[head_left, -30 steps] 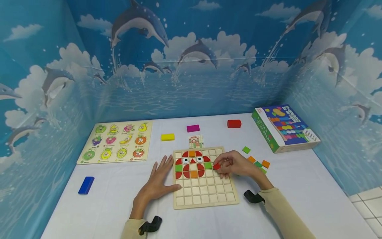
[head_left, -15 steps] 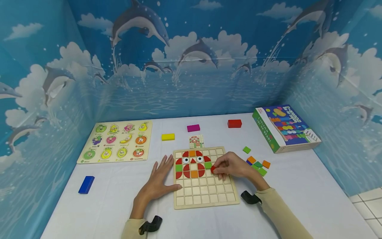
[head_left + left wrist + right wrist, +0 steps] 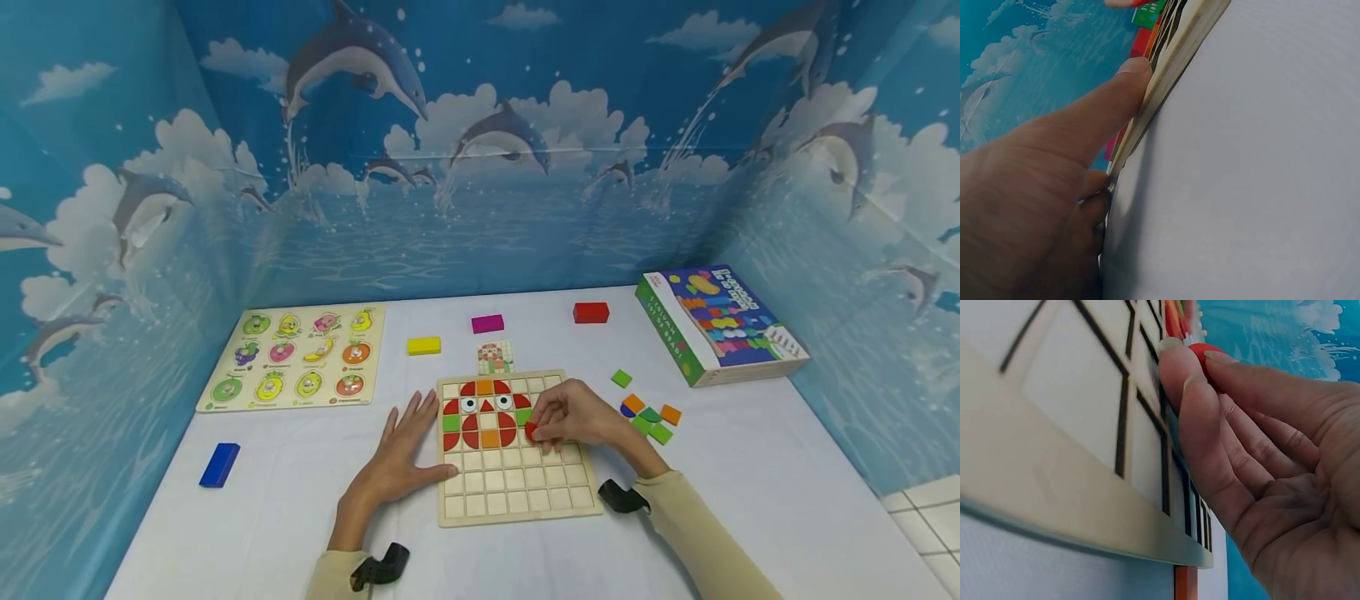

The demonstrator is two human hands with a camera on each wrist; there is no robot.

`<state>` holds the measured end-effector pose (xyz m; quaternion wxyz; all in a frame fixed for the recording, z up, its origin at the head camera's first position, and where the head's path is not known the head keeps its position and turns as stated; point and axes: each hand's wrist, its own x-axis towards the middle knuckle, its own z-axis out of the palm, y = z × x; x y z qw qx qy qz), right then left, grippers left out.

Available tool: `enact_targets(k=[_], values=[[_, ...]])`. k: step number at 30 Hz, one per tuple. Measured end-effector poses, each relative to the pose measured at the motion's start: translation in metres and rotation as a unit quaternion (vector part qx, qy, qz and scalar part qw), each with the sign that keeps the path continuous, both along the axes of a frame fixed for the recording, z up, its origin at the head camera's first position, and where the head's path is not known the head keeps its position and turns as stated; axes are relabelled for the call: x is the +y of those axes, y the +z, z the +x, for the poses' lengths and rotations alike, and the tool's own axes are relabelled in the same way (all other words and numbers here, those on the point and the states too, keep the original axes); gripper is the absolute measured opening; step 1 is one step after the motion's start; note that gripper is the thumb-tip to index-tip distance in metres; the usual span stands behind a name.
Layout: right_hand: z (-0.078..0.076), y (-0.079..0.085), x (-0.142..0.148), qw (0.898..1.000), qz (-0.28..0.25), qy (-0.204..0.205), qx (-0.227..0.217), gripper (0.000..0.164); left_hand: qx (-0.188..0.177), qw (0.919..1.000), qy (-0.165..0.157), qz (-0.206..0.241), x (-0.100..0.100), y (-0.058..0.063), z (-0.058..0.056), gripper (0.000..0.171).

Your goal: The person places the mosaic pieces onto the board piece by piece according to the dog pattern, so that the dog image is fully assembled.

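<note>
Since the earlier frames, the red piece [image 3: 531,432] and the right hand [image 3: 581,412] had shifted slightly towards 8 o'clock; the left hand [image 3: 402,457] showed no evident movement. The right thumb and fingers pinched the piece, which sat just on the 6 o'clock side of a green tile [image 3: 522,416] at the board [image 3: 497,503]. Judged from this, the work had reached fine alignment; whether the piece was seated could not be told. The left fingers were spread, thumb tip over the board's 9 o'clock edge, apparently steadying it.

Plain cells spanned the board's 6 o'clock side. A black wrist mount [image 3: 621,497] stood near the rim at 4 o'clock, the tightest edge noted. Loose tiles [image 3: 662,433] lay at 3 o'clock from the right hand, apart from it. The pattern card [image 3: 496,357] lay just beyond the 12 o'clock rim. Farther out, a printed box [image 3: 720,321] occupied 2 o'clock and a fruit board [image 3: 292,358] 10 o'clock; white cloth [image 3: 525,567] gave room towards 6 o'clock
</note>
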<state>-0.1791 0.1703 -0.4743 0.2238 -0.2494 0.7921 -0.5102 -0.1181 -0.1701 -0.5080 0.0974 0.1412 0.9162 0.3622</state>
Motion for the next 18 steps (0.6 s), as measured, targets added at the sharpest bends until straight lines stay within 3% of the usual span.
enact_targets(k=[8, 18], values=[[-0.0012, -0.0031, -0.0032, 0.998, 0.020, 0.001, 0.066, 0.004, -0.004, 1.0000, 0.002, -0.003, 0.0003, -0.0010, 0.0007, 0.113], [-0.0009, -0.0022, -0.0081, 0.995, 0.046, -0.028, 0.083, 0.005, -0.004, 1.0000, 0.002, -0.001, 0.0000, 0.0003, 0.0011, 0.112]])
